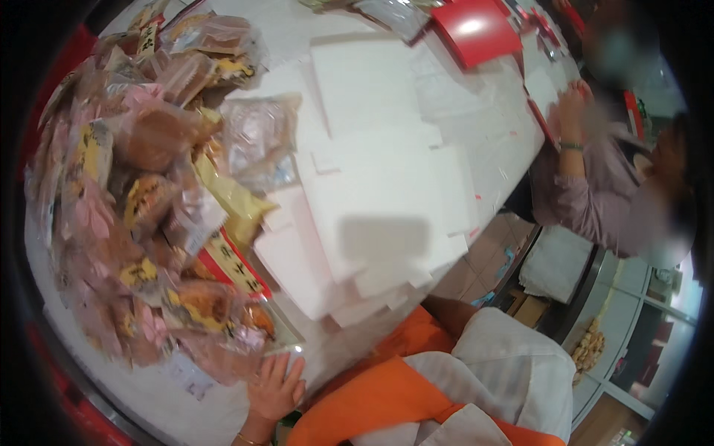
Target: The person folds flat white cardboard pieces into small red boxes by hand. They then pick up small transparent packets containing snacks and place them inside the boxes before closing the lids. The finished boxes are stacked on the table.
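While the left hand (pixel 274 386) lies flat, fingers spread and gripping nothing, on the near table edge (pixel 186 416), a clear pastry packet (pixel 223 353) is touched at the pile's near corner. No right hand is seen. Wrapped pastries (pixel 134 193) are heaped to the left; white cardboard sheets (pixel 372 186) are stacked loosely to the right. A slide is judged likely: slick wrappers sit close to the rim, and a nudge could tip packets off. Another person's hands (pixel 569 111) are seen far right.

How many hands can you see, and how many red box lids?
My own left hand on the table edge: 1
Co-worker's raised hand: 1
Red box lid lying flat: 1
Total: 3
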A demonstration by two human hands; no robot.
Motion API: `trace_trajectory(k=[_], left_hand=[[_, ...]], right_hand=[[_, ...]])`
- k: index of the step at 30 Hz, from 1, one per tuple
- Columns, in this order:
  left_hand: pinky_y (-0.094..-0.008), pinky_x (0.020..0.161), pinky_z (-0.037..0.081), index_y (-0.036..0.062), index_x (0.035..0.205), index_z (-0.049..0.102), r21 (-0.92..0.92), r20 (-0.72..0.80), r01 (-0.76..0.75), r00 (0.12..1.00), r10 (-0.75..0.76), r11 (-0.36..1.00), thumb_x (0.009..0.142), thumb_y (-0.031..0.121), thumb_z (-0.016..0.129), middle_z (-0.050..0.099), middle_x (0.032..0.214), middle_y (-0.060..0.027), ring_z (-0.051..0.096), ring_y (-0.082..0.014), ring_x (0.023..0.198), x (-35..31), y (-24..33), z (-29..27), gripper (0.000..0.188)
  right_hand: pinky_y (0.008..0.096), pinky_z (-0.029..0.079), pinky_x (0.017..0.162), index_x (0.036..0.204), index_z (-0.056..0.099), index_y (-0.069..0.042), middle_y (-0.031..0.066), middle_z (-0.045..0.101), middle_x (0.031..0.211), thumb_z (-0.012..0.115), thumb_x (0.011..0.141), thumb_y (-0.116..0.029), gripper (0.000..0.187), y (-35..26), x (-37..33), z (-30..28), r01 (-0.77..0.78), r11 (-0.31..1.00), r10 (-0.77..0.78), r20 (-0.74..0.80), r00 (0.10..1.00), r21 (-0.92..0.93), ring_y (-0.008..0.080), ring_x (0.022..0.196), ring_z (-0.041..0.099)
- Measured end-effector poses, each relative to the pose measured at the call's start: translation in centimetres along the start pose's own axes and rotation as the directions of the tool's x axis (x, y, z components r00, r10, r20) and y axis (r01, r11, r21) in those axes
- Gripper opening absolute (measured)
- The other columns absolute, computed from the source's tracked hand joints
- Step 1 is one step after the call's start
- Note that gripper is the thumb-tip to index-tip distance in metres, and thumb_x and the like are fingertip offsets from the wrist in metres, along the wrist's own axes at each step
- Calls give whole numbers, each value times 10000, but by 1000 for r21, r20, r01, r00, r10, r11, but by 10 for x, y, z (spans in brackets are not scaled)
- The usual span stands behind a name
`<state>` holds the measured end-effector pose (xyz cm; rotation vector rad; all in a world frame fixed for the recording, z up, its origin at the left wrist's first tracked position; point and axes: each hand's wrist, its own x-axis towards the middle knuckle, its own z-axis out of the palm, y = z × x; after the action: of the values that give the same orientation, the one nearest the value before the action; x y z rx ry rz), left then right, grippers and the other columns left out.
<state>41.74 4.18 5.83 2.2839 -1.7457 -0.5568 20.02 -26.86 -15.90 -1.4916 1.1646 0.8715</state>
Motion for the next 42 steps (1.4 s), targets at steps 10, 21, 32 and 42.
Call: trace_trajectory(k=[10,21,32,42], left_hand=[[-524,875,446,186,1144,575,64,73,-122,990,117,990,782,334,627,516,1171,-63,541,-288,1009,-36,-16,43,395],[-526,923,454,118,1373,453,-3,174,-135,976,133,991,921,350,498,429,1416,-116,483,-347,1197,-35,-8,27,509],[-337,744,535,119,1241,585,-199,-34,-59,998,53,978,792,290,636,541,1268,-76,563,-229,1092,7,-9,-9,483],[-498,974,377,159,1207,596,57,-79,-8,997,13,998,710,366,669,521,1308,-87,472,-281,1182,2,9,-3,544]], right_hand=[[349,410,960,1308,494,-52,171,513,1303,485,884,-590,685,-31,-16,6,-18,999,20,-46,999,28,295,1172,516],[348,431,924,1257,529,-41,166,552,1240,496,896,-551,625,-33,-26,7,3,1000,-1,-67,998,25,286,1118,547],[347,452,888,1205,565,-30,162,591,1177,508,909,-512,569,-19,-21,-13,49,993,-61,-108,992,-109,278,1065,577],[346,471,855,1158,597,-19,158,627,1120,518,920,-476,521,-2,-1,-47,195,963,-220,-125,967,-188,270,1016,605]])
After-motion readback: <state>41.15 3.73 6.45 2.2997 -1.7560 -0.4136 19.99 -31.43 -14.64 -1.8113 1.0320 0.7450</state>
